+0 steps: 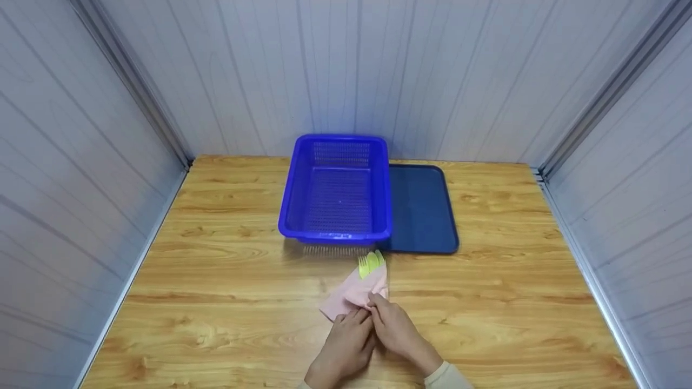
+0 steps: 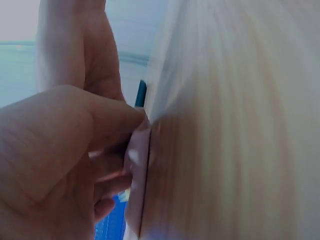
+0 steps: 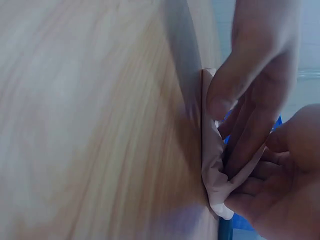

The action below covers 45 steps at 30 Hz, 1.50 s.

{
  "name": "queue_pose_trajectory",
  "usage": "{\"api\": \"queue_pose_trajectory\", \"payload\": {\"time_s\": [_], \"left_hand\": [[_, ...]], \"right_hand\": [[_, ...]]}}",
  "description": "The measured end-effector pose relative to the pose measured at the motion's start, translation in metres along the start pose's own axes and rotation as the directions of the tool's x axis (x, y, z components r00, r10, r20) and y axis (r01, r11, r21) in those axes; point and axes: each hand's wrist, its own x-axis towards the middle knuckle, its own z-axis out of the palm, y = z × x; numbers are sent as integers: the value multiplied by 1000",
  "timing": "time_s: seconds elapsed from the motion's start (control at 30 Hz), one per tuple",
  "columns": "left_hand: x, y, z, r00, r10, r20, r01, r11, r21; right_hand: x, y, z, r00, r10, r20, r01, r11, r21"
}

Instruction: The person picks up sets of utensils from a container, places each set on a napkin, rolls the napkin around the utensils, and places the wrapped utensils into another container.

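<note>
Fingers [image 1: 363, 316] of both hands pinch the unmarked pink napkin [image 1: 354, 292].

The head camera looks forward and down from above the desk [image 1: 227, 270] toward the back wall, while both wrist cameras sit very close at desk level, rolled sideways, each sharing with the head view the pink napkin [image 1: 354, 294] [image 2: 137, 165] [image 3: 212, 165] between the hands.

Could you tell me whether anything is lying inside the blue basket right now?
No, in the head view the blue basket shows only its bare perforated floor and walls.
</note>
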Motion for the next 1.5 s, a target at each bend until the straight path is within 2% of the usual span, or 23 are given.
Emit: {"api": "queue_pose_trajectory", "payload": {"time_s": [0.07, 0.13, 0.23, 0.37, 0.43, 0.57, 0.63, 0.73, 0.77, 0.83, 0.9, 1.0, 1.07, 1.13, 1.23, 1.33, 1.4, 1.5], "left_hand": [[-3, -1, 2, 999, 8, -35, -9, 999, -45], [-6, -1, 4, 999, -5, -52, 3, 999, -45], [-6, 1, 5, 997, -44, -58, 45, 999, 15], [-3, 6, 2, 997, -68, -24, 70, 994, 79], [-2, 6, -1, 998, -64, 1, 64, 996, 66], [1, -1, -8, 998, -67, 17, 68, 997, -44], [2, -5, -12, 996, -83, -17, 82, 995, -51], [6, -5, -17, 987, -133, -90, 134, 991, 8], [8, -4, -18, 984, -152, -96, 155, 988, 25], [13, 1, -19, 983, -179, -47, 180, 983, 28], [17, 5, -18, 977, -207, 60, 208, 978, -12], [19, 8, -13, 939, -256, 231, 280, 956, -81], [19, 8, -11, 911, -292, 292, 332, 938, -97], [19, 6, -12, 895, -311, 320, 358, 929, -97], [23, 3, -15, 885, -321, 338, 366, 928, -75], [26, -1, -20, 875, -338, 346, 380, 923, -58], [28, -3, -21, 875, -338, 348, 374, 926, -41], [27, -6, -22, 884, -322, 339, 350, 936, -25]], "right_hand": [[-1, 1, 0, 1000, 12, -16, -12, 1000, 16], [-1, 2, 1, 999, 24, -36, -23, 1000, 13], [1, 4, 3, 997, 20, -76, -23, 999, -32], [4, 8, 3, 996, -12, -89, 4, 996, -89], [6, 11, 2, 996, -49, -73, 40, 993, -112], [7, 17, 1, 992, -127, 3, 125, 977, -173], [7, 18, 3, 988, -145, 45, 151, 965, -212], [4, 19, 5, 988, -116, 102, 139, 955, -261], [3, 19, 5, 988, -96, 118, 125, 955, -270], [1, 18, 5, 989, -56, 140, 93, 956, -278], [0, 18, 5, 987, -29, 158, 73, 958, -278], [-1, 19, 6, 984, -17, 179, 63, 965, -256], [-1, 20, 7, 981, -14, 193, 58, 972, -226], [-2, 21, 7, 980, 0, 198, 41, 979, -202], [1, 22, 8, 980, 25, 195, 15, 980, -197], [8, 22, 11, 982, 39, 187, 6, 972, -235], [14, 22, 12, 983, 49, 177, 2, 961, -276], [22, 25, 14, 984, 75, 163, -19, 947, -321]]}}
